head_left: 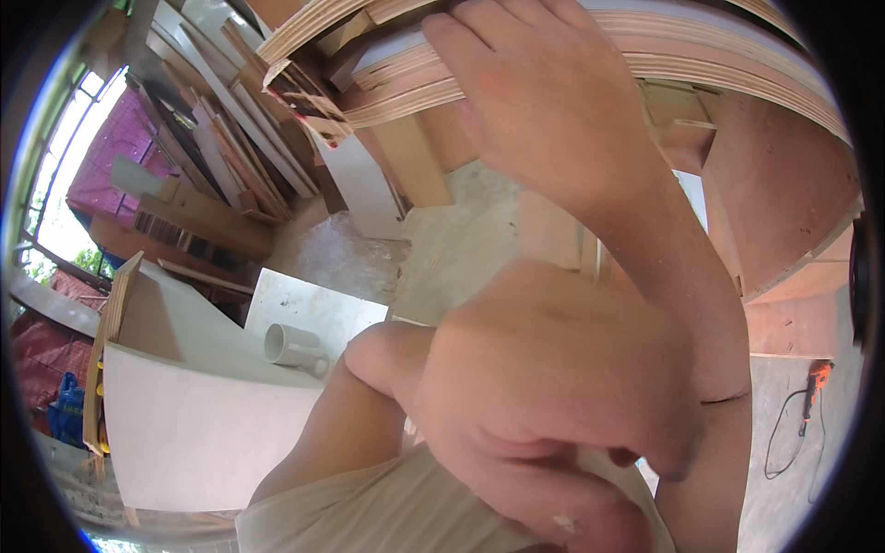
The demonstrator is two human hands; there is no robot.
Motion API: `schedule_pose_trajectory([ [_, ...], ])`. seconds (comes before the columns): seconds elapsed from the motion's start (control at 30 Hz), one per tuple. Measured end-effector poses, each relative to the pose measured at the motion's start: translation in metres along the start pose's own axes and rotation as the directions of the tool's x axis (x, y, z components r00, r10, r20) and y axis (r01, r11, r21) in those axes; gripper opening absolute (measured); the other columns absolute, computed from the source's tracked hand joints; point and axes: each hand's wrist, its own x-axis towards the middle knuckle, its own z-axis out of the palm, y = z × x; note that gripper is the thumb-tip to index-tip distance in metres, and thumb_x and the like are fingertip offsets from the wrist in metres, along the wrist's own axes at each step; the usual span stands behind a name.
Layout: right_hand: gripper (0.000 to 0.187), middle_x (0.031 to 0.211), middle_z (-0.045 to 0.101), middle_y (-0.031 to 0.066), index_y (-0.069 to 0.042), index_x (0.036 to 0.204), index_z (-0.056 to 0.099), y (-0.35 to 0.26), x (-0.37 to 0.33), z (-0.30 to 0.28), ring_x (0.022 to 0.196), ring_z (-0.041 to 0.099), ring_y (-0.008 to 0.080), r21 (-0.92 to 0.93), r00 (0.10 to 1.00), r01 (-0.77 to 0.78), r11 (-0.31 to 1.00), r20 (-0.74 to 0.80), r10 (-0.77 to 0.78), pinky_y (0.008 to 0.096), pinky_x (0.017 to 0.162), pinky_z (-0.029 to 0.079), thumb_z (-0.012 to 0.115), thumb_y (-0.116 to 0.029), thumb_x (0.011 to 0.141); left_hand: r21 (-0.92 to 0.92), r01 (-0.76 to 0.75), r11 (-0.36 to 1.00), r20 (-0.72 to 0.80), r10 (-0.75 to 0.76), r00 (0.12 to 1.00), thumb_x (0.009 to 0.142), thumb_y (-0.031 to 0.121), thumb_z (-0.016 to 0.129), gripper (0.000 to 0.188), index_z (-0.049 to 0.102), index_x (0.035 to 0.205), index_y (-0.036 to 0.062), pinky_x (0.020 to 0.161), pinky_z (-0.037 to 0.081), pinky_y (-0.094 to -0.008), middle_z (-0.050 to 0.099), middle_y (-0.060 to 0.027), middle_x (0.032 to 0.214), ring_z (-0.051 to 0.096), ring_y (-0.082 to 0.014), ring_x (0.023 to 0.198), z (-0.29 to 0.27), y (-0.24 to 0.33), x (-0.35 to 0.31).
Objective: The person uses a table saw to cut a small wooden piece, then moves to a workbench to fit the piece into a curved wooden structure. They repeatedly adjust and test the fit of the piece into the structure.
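At the top of the view my right hand [544, 92] lies over the layered edge of a plywood piece [415, 97]. Its fingers reach across the top and its thumb is on the near side, in a hold on that edge. Beside the fingers runs a pale strip [396, 51] between the plywood layers. Close to the camera, my left hand [562, 369] is closed, back of the hand up, with the thumb below and the fingers curled in. It is slightly blurred, and whatever it may hold is hidden. It overlaps my right forearm in the picture.
A white panel box [212, 433] stands at the left with a pale mug [293, 345] on it. Behind it, long boards [230, 120] lean in a stack near clear plastic [341, 253]. Curved plywood [779, 175] rises at right, above an orange corded tool [816, 380] on the floor.
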Motion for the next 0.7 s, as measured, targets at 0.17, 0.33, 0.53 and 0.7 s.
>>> schedule_pose_trajectory([
  [0.17, 0.029, 0.096, 0.067, 0.0091, 0.000, 0.106, 0.070, -0.005, 0.005, -0.015, 0.096, 0.064, 0.0246, -0.043, 0.998, -0.011, 0.999, 0.060, 0.013, 0.0380, 0.093, 0.047, 0.059, -0.015, 0.083, -0.055, 0.141, 0.988, 0.003, -0.141, 0.990, 0.082, 0.023, 0.087, 0.028, 0.069, 0.088, 0.0021, 0.053, 0.046, -0.0296, 0.066, -0.0062, 0.078, 0.063, -0.0170, 0.062, -0.007, 0.013, 0.007],
  [0.33, 0.031, 0.096, 0.067, 0.0092, 0.000, 0.105, 0.069, 0.003, 0.004, 0.001, 0.096, 0.064, 0.0250, -0.104, 0.999, -0.003, 0.995, -0.053, -0.002, 0.0388, 0.092, 0.047, 0.061, -0.016, 0.080, -0.048, 0.027, 0.999, -0.026, -0.028, 0.999, 0.081, 0.024, 0.086, 0.028, 0.069, 0.086, 0.0024, 0.051, 0.045, -0.0302, 0.065, -0.0044, 0.078, 0.063, -0.0169, 0.063, 0.006, -0.006, 0.011],
  [0.53, 0.030, 0.096, 0.066, 0.0096, -0.001, 0.104, 0.069, -0.006, 0.006, -0.014, 0.097, 0.064, 0.0255, -0.090, 0.999, 0.009, 0.996, 0.041, -0.006, 0.0389, 0.094, 0.047, 0.062, -0.016, 0.080, -0.089, -0.072, 0.993, -0.065, 0.067, 0.996, 0.086, 0.031, 0.082, 0.031, 0.069, 0.091, 0.0027, 0.054, 0.047, -0.0305, 0.066, -0.0055, 0.084, 0.064, -0.0190, 0.067, 0.009, -0.005, 0.007],
  [0.7, 0.028, 0.095, 0.066, 0.0104, -0.001, 0.103, 0.069, -0.002, 0.003, -0.003, 0.098, 0.064, 0.0263, -0.067, 0.999, 0.027, 0.997, -0.037, -0.029, 0.0393, 0.094, 0.047, 0.061, -0.016, 0.081, -0.102, -0.074, 0.992, -0.049, 0.069, 0.996, 0.087, 0.033, 0.081, 0.034, 0.067, 0.098, 0.0038, 0.059, 0.049, -0.0324, 0.066, -0.0066, 0.091, 0.064, -0.0212, 0.073, 0.005, -0.003, 0.006],
])
